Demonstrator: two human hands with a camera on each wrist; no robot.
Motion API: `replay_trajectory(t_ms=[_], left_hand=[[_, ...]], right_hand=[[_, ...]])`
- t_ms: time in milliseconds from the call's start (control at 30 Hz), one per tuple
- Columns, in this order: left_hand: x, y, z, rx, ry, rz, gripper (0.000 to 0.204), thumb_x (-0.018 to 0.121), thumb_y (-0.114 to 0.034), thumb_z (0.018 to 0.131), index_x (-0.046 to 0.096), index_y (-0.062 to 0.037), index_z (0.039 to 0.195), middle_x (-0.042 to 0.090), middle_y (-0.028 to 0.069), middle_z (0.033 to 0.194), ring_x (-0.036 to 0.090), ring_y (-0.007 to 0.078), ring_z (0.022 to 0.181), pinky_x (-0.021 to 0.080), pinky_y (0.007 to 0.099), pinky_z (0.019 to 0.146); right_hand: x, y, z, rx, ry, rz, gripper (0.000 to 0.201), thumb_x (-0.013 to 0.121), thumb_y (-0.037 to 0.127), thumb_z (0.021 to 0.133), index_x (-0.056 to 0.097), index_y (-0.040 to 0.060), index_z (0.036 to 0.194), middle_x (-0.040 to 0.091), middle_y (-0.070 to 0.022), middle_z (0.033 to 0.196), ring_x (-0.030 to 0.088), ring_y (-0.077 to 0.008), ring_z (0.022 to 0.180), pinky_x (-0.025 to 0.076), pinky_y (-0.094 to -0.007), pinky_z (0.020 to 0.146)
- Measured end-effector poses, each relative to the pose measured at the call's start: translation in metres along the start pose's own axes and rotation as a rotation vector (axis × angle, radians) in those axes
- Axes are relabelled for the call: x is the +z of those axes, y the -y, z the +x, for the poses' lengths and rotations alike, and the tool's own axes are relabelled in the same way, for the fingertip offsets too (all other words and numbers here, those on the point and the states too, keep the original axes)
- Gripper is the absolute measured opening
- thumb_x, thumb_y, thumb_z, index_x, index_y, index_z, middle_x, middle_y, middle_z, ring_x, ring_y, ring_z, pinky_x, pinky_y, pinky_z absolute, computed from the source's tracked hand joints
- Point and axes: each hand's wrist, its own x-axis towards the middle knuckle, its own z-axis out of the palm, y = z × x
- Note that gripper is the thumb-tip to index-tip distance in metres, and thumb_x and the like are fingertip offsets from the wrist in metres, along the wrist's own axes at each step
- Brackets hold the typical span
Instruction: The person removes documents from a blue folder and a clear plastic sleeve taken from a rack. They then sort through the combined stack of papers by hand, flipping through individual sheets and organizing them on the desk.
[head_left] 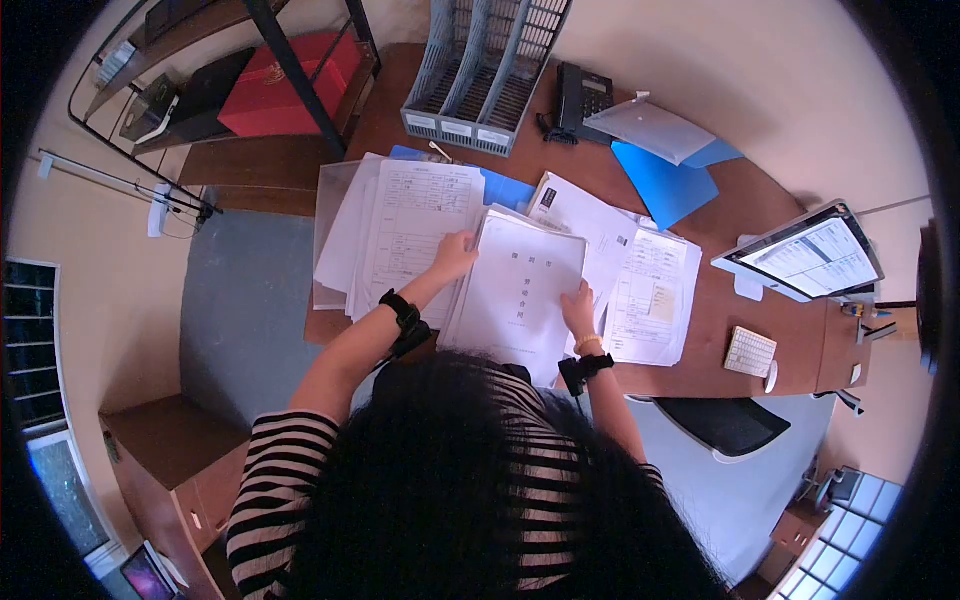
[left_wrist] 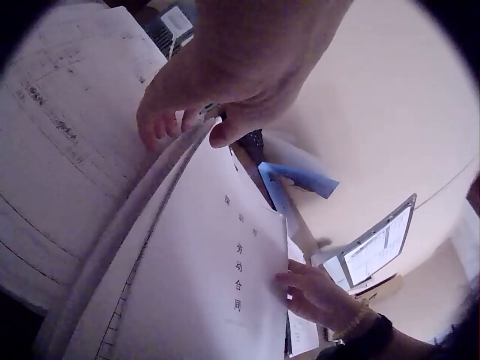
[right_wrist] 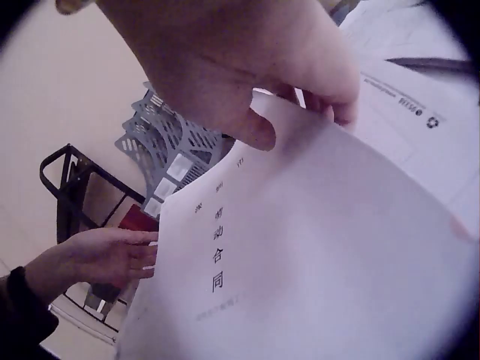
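A stack of white papers (head_left: 520,290) with a printed title on its top sheet lies at the middle of the desk's near side. The left hand (head_left: 455,258) grips its left edge; in the left wrist view the thumb of that hand (left_wrist: 217,82) lies on the near side of the sheets and the fingers beyond them. On the opposite edge, the right hand (head_left: 578,310) holds the stack, its thumb over the top sheet (right_wrist: 300,202) in the right wrist view. Printed forms (head_left: 420,220) lie under and left of the stack.
More forms (head_left: 645,300) and a white envelope (head_left: 580,225) lie to the right. Behind are a grey file rack (head_left: 455,130), a black phone (head_left: 582,95) and a blue folder (head_left: 670,190). A monitor (head_left: 810,255) and keyboard (head_left: 750,352) stand at the right.
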Motion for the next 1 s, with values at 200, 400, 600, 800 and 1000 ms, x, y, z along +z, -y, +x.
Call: replay_trajectory(t_ms=[200, 400, 600, 800, 1000], left_hand=[[-0.003, -0.023, -0.014, 0.101, -0.039, -0.109, 0.028, 0.058, -0.013, 0.062, 0.052, -0.0001, 0.087, 0.055, 0.0158, 0.080, 0.053, 0.0275, 0.077, 0.042, 0.0350, 0.069], [-0.006, -0.033, -0.011, -0.001, 0.068, -0.279, 0.036, 0.062, -0.012, 0.066, 0.047, 0.0033, 0.095, 0.053, 0.0131, 0.090, 0.052, 0.0188, 0.083, 0.042, 0.0299, 0.071], [0.002, -0.031, -0.003, 0.046, 0.220, -0.329, 0.035, 0.063, -0.015, 0.067, 0.051, 0.0034, 0.094, 0.056, 0.0101, 0.083, 0.054, 0.0162, 0.071, 0.044, 0.0284, 0.064], [0.003, -0.049, -0.004, 0.012, 0.298, -0.185, 0.034, 0.061, -0.024, 0.066, 0.056, 0.0013, 0.088, 0.059, 0.0131, 0.075, 0.057, 0.0207, 0.069, 0.043, 0.0314, 0.063], [0.000, -0.055, -0.016, 0.179, 0.121, -0.352, 0.024, 0.057, -0.018, 0.072, 0.055, 0.0014, 0.086, 0.058, 0.0059, 0.075, 0.054, 0.0143, 0.067, 0.043, 0.0288, 0.060]], right_hand=[[0.000, -0.002, -0.002, 0.010, -0.009, -0.020, 0.055, 0.054, 0.012, 0.069, 0.031, -0.0030, 0.116, 0.042, -0.0246, 0.108, 0.040, -0.0362, 0.101, 0.034, -0.0388, 0.086], [-0.005, -0.001, -0.005, 0.071, 0.063, 0.057, 0.056, 0.055, 0.008, 0.067, 0.032, -0.0004, 0.117, 0.043, -0.0243, 0.108, 0.044, -0.0355, 0.098, 0.036, -0.0381, 0.085], [-0.016, 0.013, -0.015, 0.059, 0.069, 0.220, 0.052, 0.051, 0.001, 0.065, 0.034, 0.0008, 0.115, 0.048, -0.0209, 0.105, 0.048, -0.0308, 0.094, 0.042, -0.0358, 0.078], [-0.014, 0.013, -0.014, -0.009, 0.065, 0.323, 0.045, 0.043, -0.005, 0.066, 0.037, 0.0005, 0.110, 0.050, -0.0179, 0.100, 0.050, -0.0258, 0.091, 0.044, -0.0298, 0.073], [-0.036, 0.019, -0.032, 0.069, 0.135, 0.743, 0.046, 0.040, -0.010, 0.064, 0.039, 0.0025, 0.109, 0.051, -0.0105, 0.097, 0.050, -0.0171, 0.087, 0.042, -0.0259, 0.071]])
